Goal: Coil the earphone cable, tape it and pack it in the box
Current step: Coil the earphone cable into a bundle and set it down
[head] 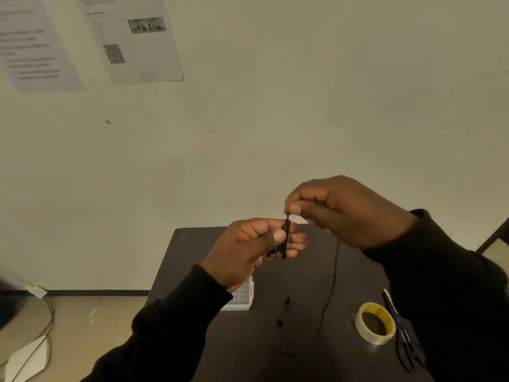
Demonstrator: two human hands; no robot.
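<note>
Pinching what looks like coiled cable (286,235), left hand (248,252); right hand (338,210) above.

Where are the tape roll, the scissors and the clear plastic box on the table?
tape roll (375,323): head view, on its near outer rim.
scissors (407,343): head view, on the black handles.
clear plastic box (242,297): head view, on the gridded lid.

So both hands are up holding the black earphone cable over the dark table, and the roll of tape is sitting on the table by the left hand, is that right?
Not quite. The head view shows the roll of tape on the table on the right hand's side, next to the scissors, not by the left hand. The rest holds: both hands are raised, holding the black earphone cable over the dark table.
</note>
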